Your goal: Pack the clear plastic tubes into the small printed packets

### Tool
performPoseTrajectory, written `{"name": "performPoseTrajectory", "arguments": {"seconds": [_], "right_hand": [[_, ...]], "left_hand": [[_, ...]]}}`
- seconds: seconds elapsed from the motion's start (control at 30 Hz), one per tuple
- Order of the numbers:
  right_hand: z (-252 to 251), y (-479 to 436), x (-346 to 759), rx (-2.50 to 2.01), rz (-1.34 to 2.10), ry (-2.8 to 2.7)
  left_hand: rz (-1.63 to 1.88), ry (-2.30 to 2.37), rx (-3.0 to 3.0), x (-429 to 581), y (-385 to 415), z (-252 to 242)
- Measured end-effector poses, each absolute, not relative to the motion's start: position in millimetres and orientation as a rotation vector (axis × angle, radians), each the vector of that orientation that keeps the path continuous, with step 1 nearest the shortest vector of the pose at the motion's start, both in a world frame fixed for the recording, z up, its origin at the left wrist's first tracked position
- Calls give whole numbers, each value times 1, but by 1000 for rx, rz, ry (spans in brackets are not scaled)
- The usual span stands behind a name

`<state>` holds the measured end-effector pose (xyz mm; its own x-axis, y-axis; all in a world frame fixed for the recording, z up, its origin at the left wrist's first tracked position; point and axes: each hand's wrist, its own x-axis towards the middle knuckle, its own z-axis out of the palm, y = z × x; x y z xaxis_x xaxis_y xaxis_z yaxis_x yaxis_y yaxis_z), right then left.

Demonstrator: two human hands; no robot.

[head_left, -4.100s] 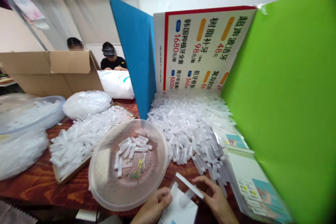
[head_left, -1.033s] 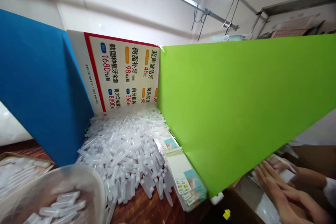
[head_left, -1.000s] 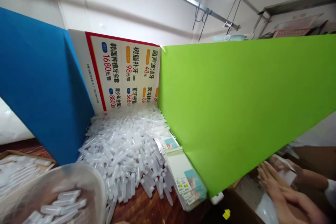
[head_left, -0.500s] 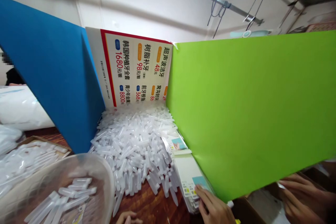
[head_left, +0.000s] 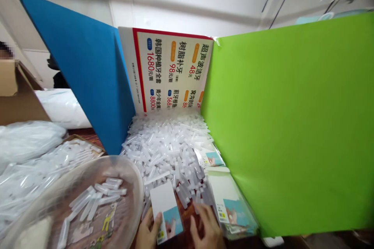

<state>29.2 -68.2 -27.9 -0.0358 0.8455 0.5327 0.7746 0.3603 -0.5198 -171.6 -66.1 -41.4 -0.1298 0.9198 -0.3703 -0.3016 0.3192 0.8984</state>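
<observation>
Left hand (head_left: pixel 148 231) closed on white-and-teal card (head_left: pixel 166 211), thumb flat on its face toward 8 o'clock. Right hand (head_left: pixel 207 227) about half open, thumb and fingers apart, nothing visible in grip; it's over the counter (head_left: pixel 187 214) at card's 4 o'clock. Right fingertips near the tube pile (head_left: pixel 166 144), contact can't be told. Pile's at card's 12. Card stack (head_left: pixel 226 192) just beside right hand, 2 o'clock. Clear tub (head_left: pixel 133 169) holding loose tubes (head_left: pixel 94 206) at card's 9.
</observation>
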Motion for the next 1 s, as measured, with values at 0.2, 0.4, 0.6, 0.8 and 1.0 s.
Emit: {"name": "performPoseTrajectory", "arguments": {"seconds": [0.2,0.4,0.6,0.8,1.0], "right_hand": [[-34,-41,50,-1637,-129,-1813],[-4,-43,40,-1387,574,-1537],[-1,-52,21,-1153,1421,-1235],[-22,-66,12,-1206,1517,-866],[-20,-71,13,-1146,1344,-647]], "left_hand": [[959,1192,719,-207,-93,-31],[843,951,907,-218,-102,-20],[663,934,954,-229,-109,-26],[597,989,1007,-233,-111,-13],[556,1119,979,-228,-110,5]]}}
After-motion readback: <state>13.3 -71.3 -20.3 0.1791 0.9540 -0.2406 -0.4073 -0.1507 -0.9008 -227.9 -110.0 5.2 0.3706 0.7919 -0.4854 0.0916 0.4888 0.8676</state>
